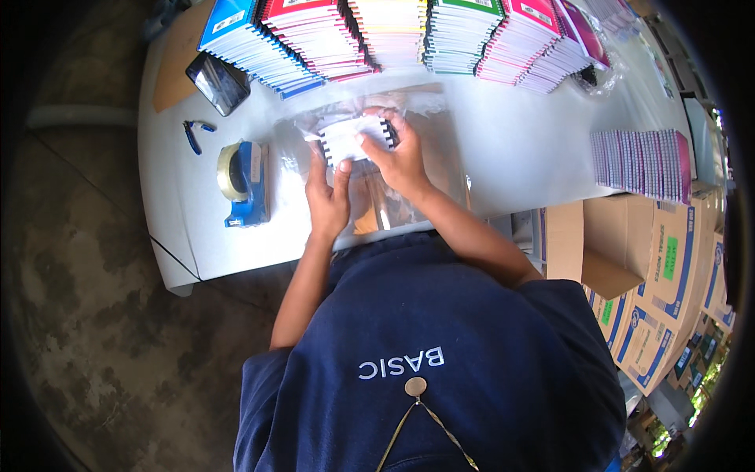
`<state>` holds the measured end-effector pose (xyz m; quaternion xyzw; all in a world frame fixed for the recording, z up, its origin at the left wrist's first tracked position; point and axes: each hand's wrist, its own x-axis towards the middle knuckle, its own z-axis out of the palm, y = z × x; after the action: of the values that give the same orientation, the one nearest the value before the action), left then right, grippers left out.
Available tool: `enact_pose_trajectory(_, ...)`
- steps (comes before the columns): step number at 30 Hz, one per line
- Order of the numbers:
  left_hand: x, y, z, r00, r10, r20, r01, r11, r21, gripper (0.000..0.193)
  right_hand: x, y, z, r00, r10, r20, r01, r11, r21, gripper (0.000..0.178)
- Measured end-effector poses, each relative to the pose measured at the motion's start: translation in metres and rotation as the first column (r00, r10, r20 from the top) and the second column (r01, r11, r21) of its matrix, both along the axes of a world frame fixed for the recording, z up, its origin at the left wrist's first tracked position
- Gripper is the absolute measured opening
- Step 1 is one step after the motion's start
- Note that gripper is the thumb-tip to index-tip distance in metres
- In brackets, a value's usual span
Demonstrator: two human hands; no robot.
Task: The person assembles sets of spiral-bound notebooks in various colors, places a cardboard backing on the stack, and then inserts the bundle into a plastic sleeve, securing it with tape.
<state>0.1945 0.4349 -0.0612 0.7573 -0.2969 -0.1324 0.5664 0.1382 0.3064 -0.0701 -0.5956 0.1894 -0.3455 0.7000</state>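
A small bundle of spiral notebooks [342, 140] is held over the table in front of me, its white page edges facing up and black coils showing at both ends. My left hand [327, 197] grips its near left side, thumb along the near edge. On the right side, my right hand [403, 157] is closed round it, with the thumb lying across the pages. Clear plastic bags [444, 145] lie flat and shiny beneath both hands. Whether part of the bundle is inside plastic I cannot tell.
Tall stacks of coloured spiral notebooks [389, 39] line the far edge. At left are a phone [222, 85], small blue-handled cutters [193, 137] and a blue tape dispenser [253, 185]. A purple notebook row [641, 165] sits at right, above cardboard boxes [668, 252] beside the table.
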Motion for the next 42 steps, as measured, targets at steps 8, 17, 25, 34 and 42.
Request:
enact_pose_trajectory(8, -0.012, -0.003, 0.013, 0.739, 0.112, 0.665, -0.219, 0.972, 0.08, 0.021, 0.006, 0.005, 0.001, 0.995, -0.099, -0.017, 0.1, 0.993, 0.059, 0.021)
enact_pose_trajectory(17, -0.01, -0.01, 0.034, 0.762, -0.269, 0.589, 0.02, 0.919, 0.393, 0.071, -0.021, 0.018, 0.015, 0.822, -0.515, -0.242, 0.117, 0.569, -0.814, 0.048)
enact_pose_trajectory(25, 0.015, -0.007, 0.061, 0.902, -0.326, -0.284, 0.298, 0.945, -0.138, 0.082, -0.044, 0.026, 0.013, 0.919, -0.302, -0.252, -0.161, 0.295, -0.942, 0.045)
enact_pose_trajectory(34, 0.105, -0.044, 0.084, 0.898, -0.423, 0.119, 0.417, 0.906, 0.075, 0.016, -0.039, 0.017, 0.024, 0.944, -0.225, -0.24, -0.155, 0.341, -0.927, 0.04)
enact_pose_trajectory(42, 0.05, -0.031, 0.059, 0.885, -0.355, 0.301, 0.265, 0.916, 0.303, 0.018, -0.038, 0.022, 0.024, 0.927, -0.279, -0.25, -0.141, 0.358, -0.923, 0.038)
